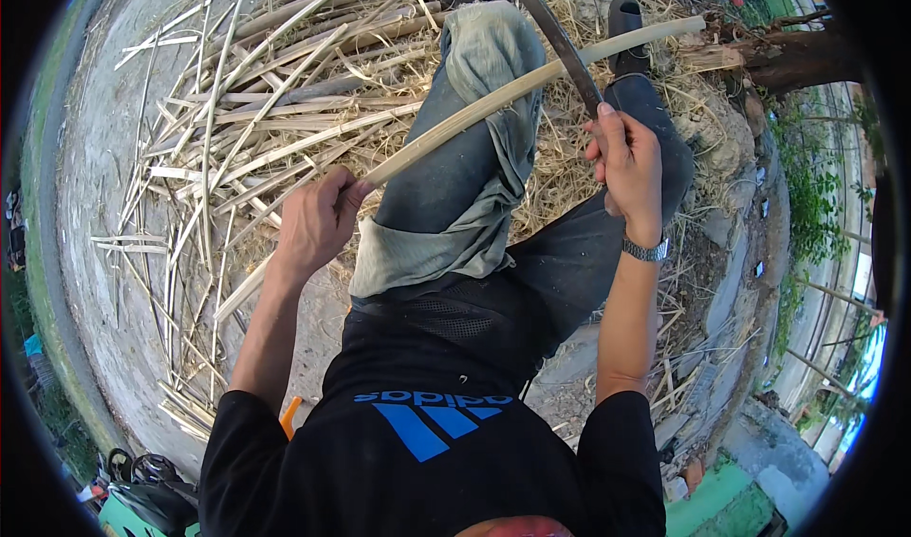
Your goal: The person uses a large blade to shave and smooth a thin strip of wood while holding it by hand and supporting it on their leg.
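My left hand [323, 216] is closed around a long pale split bamboo strip [474, 114], thumb along its top. The strip slants up to the right across my thigh, and its other end sticks out below my left wrist. In my right hand [628, 162] is the handle end of a long dark knife [550, 29], its blade running up and away to the left. Blade and strip cross just beyond my right hand; whether the edge bites into the wood I cannot tell. A greyish cloth [493, 53] covers part of my leg under the strip.
Many split strips [256, 148] lie piled on the ground to the left. Shavings [569, 148] are scattered between and around my legs. A thick brown log [797, 58] lies at the far right, near the strip's far end. Something orange [289, 417] shows beside my left sleeve.
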{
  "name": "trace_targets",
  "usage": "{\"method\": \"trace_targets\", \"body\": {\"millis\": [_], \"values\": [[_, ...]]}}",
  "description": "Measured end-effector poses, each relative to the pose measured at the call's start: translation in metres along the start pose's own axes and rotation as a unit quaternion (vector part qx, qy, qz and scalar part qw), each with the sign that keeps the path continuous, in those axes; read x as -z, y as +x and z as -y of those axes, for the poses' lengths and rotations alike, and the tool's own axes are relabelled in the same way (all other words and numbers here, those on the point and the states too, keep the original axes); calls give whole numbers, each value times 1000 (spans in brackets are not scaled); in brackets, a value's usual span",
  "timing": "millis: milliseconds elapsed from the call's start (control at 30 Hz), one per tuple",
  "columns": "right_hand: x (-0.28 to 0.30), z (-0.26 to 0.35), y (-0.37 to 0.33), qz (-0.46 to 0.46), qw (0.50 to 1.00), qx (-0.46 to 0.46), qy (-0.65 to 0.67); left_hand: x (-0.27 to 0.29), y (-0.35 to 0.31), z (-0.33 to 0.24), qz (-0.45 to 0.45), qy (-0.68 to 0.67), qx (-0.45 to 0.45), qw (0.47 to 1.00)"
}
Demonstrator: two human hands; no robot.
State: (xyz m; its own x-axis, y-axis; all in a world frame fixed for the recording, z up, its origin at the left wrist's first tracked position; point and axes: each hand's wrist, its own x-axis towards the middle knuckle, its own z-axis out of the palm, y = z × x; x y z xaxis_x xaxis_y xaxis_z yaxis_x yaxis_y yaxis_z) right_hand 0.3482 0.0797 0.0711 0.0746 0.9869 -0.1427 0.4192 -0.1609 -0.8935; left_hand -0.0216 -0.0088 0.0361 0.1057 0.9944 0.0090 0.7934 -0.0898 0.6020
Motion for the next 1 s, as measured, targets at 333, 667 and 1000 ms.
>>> {"method": "trace_targets", "body": {"millis": [333,667,1000], "values": [[8,-22,9,-32,998,44,-34,-10,14,23,0,10,-32,999],[-38,-16,-19,-101,955,261,-99,-13,33,-32,120,-164,31,979],[-57,-19,-27,54,947,177,-262,-34,63,-61,45,-127,17,991]]}}
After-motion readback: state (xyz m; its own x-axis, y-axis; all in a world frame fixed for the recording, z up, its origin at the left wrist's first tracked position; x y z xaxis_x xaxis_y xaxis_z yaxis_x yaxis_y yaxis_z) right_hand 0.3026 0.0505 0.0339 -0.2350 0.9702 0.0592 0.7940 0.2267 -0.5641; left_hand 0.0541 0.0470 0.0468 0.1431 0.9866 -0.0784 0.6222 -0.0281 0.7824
